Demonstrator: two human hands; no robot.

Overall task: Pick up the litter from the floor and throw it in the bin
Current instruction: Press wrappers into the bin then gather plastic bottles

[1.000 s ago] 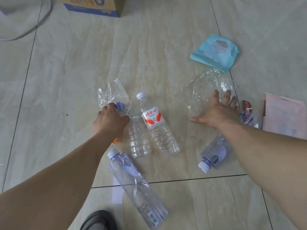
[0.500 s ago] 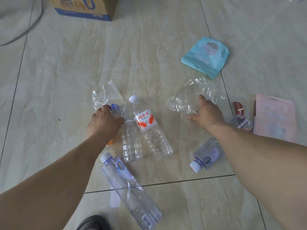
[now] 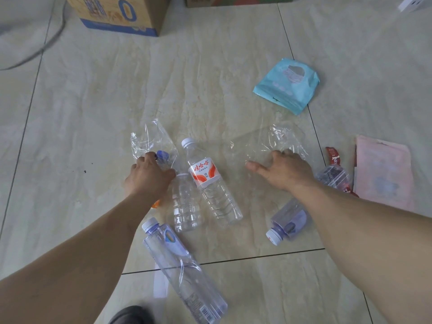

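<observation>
Gathering litter off the tiled floor [image 3: 210, 78]: left hand [image 3: 149, 178] fisted on a clear wrapper [image 3: 149, 139] and blue-capped bottle beneath, right hand [image 3: 287, 171] spread open, pinning clear film [image 3: 264, 141] to bunch it; no bin visible.

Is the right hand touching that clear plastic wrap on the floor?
Touching. The head view shows the right hand lying on the clear wrap, fingers pressed into the crinkled film.
</observation>
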